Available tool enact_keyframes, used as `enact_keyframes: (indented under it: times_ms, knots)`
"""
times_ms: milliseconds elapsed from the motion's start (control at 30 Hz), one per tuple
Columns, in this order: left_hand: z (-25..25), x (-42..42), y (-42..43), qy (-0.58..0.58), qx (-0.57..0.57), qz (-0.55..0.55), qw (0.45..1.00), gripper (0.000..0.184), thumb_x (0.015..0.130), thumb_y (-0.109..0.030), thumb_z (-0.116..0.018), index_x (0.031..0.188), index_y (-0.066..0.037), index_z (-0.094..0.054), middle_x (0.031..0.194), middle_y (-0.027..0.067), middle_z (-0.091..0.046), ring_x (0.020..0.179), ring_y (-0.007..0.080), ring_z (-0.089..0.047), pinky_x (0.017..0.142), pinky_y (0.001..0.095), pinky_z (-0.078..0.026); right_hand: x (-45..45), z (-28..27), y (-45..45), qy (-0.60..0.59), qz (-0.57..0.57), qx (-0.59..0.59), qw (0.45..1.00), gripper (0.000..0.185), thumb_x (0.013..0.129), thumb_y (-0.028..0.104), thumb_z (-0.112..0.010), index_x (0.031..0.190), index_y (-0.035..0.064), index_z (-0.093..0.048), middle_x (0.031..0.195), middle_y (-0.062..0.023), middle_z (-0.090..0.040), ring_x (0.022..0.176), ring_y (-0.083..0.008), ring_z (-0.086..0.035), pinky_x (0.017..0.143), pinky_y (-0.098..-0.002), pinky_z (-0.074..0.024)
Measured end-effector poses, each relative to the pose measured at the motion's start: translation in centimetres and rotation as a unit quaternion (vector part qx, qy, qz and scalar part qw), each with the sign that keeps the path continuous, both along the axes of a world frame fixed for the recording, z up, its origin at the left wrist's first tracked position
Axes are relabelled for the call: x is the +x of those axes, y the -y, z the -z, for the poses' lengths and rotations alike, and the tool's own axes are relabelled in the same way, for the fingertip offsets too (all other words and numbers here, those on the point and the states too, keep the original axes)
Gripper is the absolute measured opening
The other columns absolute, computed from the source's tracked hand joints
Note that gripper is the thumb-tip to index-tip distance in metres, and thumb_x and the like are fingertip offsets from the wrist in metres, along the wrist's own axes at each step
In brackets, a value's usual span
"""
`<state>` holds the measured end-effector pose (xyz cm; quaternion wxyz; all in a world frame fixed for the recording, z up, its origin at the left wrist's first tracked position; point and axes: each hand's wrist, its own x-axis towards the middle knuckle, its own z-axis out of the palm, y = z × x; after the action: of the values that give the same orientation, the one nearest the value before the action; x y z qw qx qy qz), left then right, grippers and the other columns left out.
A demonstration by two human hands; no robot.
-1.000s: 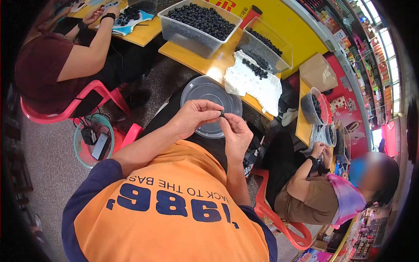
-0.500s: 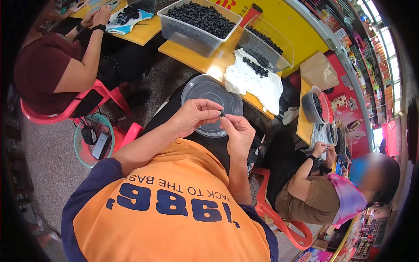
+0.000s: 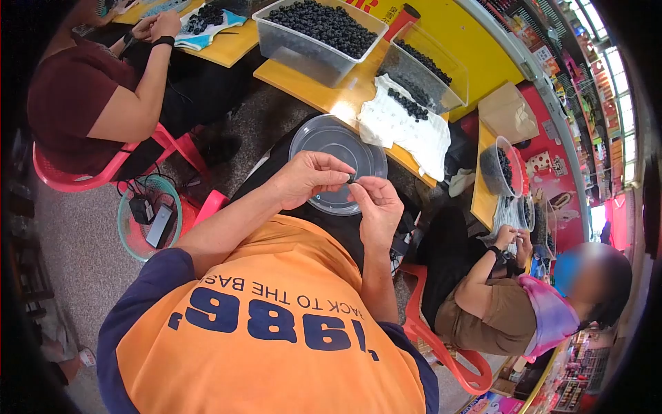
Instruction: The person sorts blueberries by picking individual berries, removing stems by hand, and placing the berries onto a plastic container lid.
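My left hand (image 3: 314, 181) is closed in a pinch, thumb against forefinger, over the round clear plastic lid or shallow tub (image 3: 339, 138) on my lap. Opposite it, my right hand (image 3: 378, 205) pinches too, its fingertips almost meeting those of the left. A small dark piece (image 3: 352, 178) shows between the two sets of fingertips, mostly covered by them; its exact kind is too small to make out. Beyond my hands, a white cloth (image 3: 407, 135) hangs over the table edge with several small black round pieces (image 3: 408, 105) on it.
A large clear bin (image 3: 303, 61) full of black pieces stands on the yellow table (image 3: 289, 79), beside a second clear bin (image 3: 452, 93). Co-workers sit left (image 3: 83, 103) and right (image 3: 483, 303). A green basket (image 3: 131, 234) with a power bank and cables is on the floor.
The dark piece shows less between my fingertips than before. Both hands stay nearly in place, and the whole view has shifted slightly.
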<state>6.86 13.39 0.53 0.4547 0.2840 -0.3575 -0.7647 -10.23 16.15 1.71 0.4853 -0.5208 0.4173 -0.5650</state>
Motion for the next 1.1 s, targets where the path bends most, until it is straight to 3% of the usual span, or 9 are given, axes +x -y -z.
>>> enact_keyframes:
  times_ms: [100,167,333,400,500,600,833,1100]
  knots:
    - [0.1,0.3,0.1,-0.070,0.040,0.039,0.996,0.021,0.083,-0.007,-0.068,0.103,-0.001,-0.064,0.084,0.0053,-0.065,0.073,0.0102,-0.061,0.067,0.0210,-0.051,0.1,-0.3,0.1,0.051,-0.021,0.015,0.998,0.018,0.083,-0.004,-0.064,0.102,-0.0036,-0.065,0.087,-0.0045,-0.063,0.074,-0.0079,-0.058,0.065,-0.0192,-0.0466]
    - [0.0,0.1,0.1,-0.098,0.045,0.034,0.994,0.022,0.084,-0.006,-0.068,0.104,-0.002,-0.062,0.085,0.0057,-0.065,0.073,0.0105,-0.061,0.067,0.0210,-0.051,-0.4,0.2,0.4,-0.046,-0.054,-0.031,0.997,0.023,0.083,-0.004,-0.064,0.106,-0.0023,-0.066,0.093,-0.0028,-0.060,0.077,-0.0070,-0.055,0.065,-0.0180,-0.0443]
    - [0.9,-0.3,0.4,-0.130,0.054,0.059,0.988,0.022,0.085,-0.004,-0.065,0.106,-0.004,-0.058,0.090,0.0045,-0.064,0.076,0.0121,-0.061,0.073,0.0245,-0.052,-0.9,0.3,0.9,-0.067,-0.053,-0.056,0.995,0.020,0.083,-0.003,-0.065,0.103,-0.0014,-0.067,0.094,-0.0018,-0.060,0.077,-0.0062,-0.054,0.064,-0.0168,-0.0432]
    - [1.1,-0.7,0.1,-0.150,0.102,0.036,0.983,0.023,0.084,-0.005,-0.067,0.106,-0.003,-0.059,0.088,0.0057,-0.065,0.075,0.0108,-0.062,0.071,0.0209,-0.052,-0.8,0.3,0.8,-0.071,-0.046,-0.058,0.995,0.018,0.083,-0.003,-0.065,0.100,-0.0019,-0.068,0.092,-0.0020,-0.061,0.076,-0.0061,-0.055,0.064,-0.0168,-0.0437]
    - [0.8,-0.8,-0.1,-0.091,0.071,-0.003,0.993,0.019,0.084,-0.005,-0.067,0.102,-0.002,-0.063,0.087,0.0047,-0.065,0.075,0.0099,-0.062,0.072,0.0210,-0.052,-0.6,0.1,0.3,-0.054,0.031,-0.005,0.998,0.012,0.081,-0.003,-0.068,0.093,-0.0028,-0.068,0.082,-0.0028,-0.065,0.069,-0.0072,-0.059,0.062,-0.0182,-0.0466]
    - [0.4,-0.9,-0.2,-0.028,0.022,-0.048,0.998,0.014,0.084,-0.001,-0.066,0.098,-0.002,-0.065,0.085,0.0056,-0.065,0.073,0.0113,-0.062,0.068,0.0213,-0.052,-0.4,0.1,0.4,-0.010,0.007,0.034,0.999,0.013,0.081,-0.003,-0.068,0.093,-0.0043,-0.066,0.082,-0.0043,-0.065,0.068,-0.0068,-0.059,0.063,-0.0185,-0.0471]
    - [2.1,-0.8,0.0,-0.061,0.057,-0.048,0.995,0.014,0.083,-0.005,-0.068,0.097,-0.002,-0.067,0.084,0.0035,-0.065,0.075,0.0091,-0.061,0.070,0.0203,-0.052,0.6,1.1,0.3,0.001,0.030,0.034,0.999,0.009,0.080,-0.004,-0.068,0.088,-0.0028,-0.064,0.084,-0.0033,-0.064,0.068,-0.0049,-0.057,0.062,-0.0167,-0.0458]
    - [2.6,-1.0,1.6,-0.180,0.201,-0.005,0.963,0.012,0.088,-0.004,-0.061,0.100,-0.003,-0.063,0.090,0.0064,-0.065,0.082,0.0142,-0.063,0.077,0.0252,-0.053,0.8,1.8,2.1,0.011,0.056,0.051,0.997,0.010,0.079,-0.005,-0.068,0.088,-0.0021,-0.064,0.086,-0.0041,-0.065,0.069,-0.0058,-0.058,0.061,-0.0175,-0.0472]
